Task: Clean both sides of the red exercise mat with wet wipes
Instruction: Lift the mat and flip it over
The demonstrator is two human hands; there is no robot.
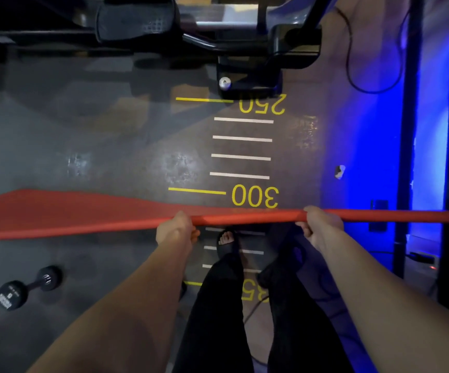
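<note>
Red exercise mat (56, 214) hangs lifted edge-on, its near edge gripped by left hand (176, 230) and right hand (321, 228). Beyond either hand the unsupported ends could sag, fold or drag on the floor (97, 146), dirtying it

Open grey floor (97, 146) with yellow and white distance markings lies ahead of the lifted red foam mat (56, 214), which spans the full width at hand level. Black exercise machine base (247, 63) blocks the far side. Black round-ended dumbbell (27, 288) lies lower left. Dark upright posts (406, 130) and a looping black cable (349, 63) crowd the right.
</note>
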